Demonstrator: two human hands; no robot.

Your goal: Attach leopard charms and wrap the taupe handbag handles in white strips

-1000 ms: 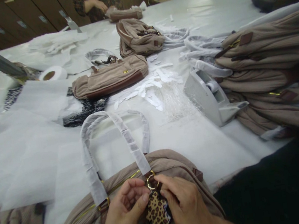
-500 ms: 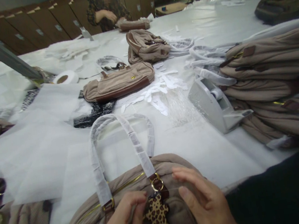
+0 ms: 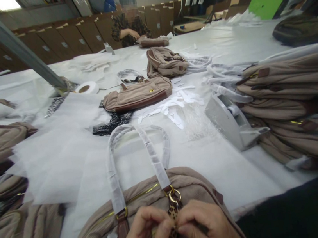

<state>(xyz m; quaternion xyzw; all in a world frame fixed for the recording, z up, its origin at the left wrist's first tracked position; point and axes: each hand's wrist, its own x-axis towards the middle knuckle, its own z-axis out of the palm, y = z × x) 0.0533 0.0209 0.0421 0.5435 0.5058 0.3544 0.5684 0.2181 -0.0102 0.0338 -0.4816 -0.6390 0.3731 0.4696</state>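
Note:
A tan handbag [image 3: 146, 195] lies at the near table edge, its two handles [image 3: 152, 155] wrapped in white foam. A leopard-print charm [image 3: 172, 211] hangs from a gold ring [image 3: 174, 195] at the right handle's base. My left hand [image 3: 144, 235] and my right hand [image 3: 208, 226] meet over the charm, fingers pinched together on it. Most of the charm is hidden between my fingers.
A grey tape dispenser [image 3: 232, 122] stands to the right, beside a stack of tan bags [image 3: 299, 107]. More bags [image 3: 1, 157] are piled at left. Two bags [image 3: 138, 94] lie mid-table among white scraps, with a tape roll [image 3: 86, 87]. A person [image 3: 130, 26] works across the table.
My right hand, lifted open half a second ago, has come back down and closed on the charm with the left. The view has tilted upward.

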